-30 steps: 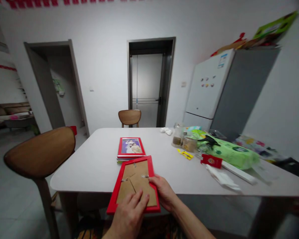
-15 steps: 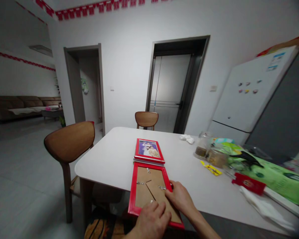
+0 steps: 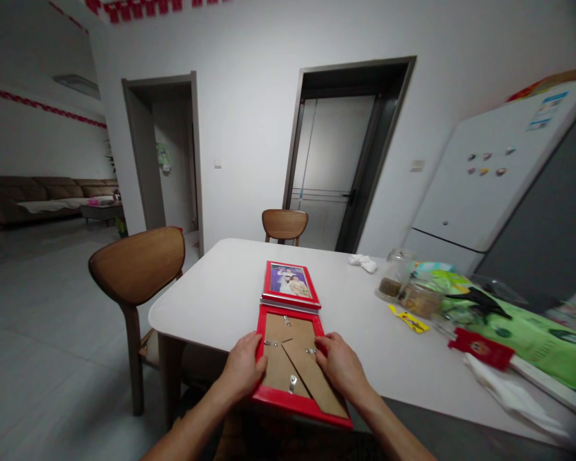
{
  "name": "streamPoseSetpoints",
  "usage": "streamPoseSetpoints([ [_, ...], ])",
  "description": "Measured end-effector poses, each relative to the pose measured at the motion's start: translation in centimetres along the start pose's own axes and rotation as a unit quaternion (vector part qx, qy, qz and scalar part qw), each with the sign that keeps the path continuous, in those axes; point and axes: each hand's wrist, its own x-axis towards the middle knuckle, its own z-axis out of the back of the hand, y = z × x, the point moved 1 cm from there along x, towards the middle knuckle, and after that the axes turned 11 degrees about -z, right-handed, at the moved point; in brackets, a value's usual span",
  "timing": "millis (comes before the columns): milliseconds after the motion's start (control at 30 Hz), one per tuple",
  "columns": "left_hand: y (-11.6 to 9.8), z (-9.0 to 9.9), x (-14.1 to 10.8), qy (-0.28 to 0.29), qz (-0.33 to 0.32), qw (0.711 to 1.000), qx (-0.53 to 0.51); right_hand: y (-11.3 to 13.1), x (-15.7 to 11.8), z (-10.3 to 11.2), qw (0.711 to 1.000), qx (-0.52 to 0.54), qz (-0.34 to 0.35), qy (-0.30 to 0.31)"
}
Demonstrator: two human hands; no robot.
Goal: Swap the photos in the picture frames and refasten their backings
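A red picture frame [image 3: 288,395] lies back side up at the near table edge, its lower part reaching past the edge. Its brown backing board [image 3: 277,368] carries small metal clips and a slanted stand flap. My left hand [image 3: 244,366] grips the left border, thumb over the rim. On the opposite border, my right hand [image 3: 343,370] holds on with bent fingers beside the right clip. Just beyond, touching or nearly touching the far border, another red frame with a photo [image 3: 290,282] lies face up, apparently on top of a further frame.
On the right of the white table [image 3: 211,288] are glass jars [image 3: 392,275], a yellow packet [image 3: 409,319], a red packet [image 3: 481,347], a green bag [image 3: 532,342] and crumpled tissue [image 3: 363,262]. Wooden chairs [image 3: 139,266] stand at the left and far side.
My left hand has moved from the frame's lower part to its left border, uncovering the bottom clip. My right hand remains on the right border. The view has shifted slightly.
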Motion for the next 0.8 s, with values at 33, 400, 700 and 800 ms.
streamPoseSetpoints([
  [33,-0.2,0.0,-0.1,-0.002,-0.001,1.000,0.000,0.1,0.0,-0.1,1.000,-0.003,0.000,-0.003],
  [400,-0.4,0.1,-0.4,-0.027,0.013,1.000,0.004,2.8,-0.6,-0.8,0.995,0.031,0.074,-0.066],
  [700,-0.5,0.0,-0.2,-0.021,0.005,1.000,0.018,8.6,0.2,-3.1,0.991,0.039,0.132,-0.004],
  [800,-0.4,-0.1,-0.2,-0.025,0.005,0.999,0.019,8.5,0.6,-3.4,0.993,0.033,0.113,-0.017],
])
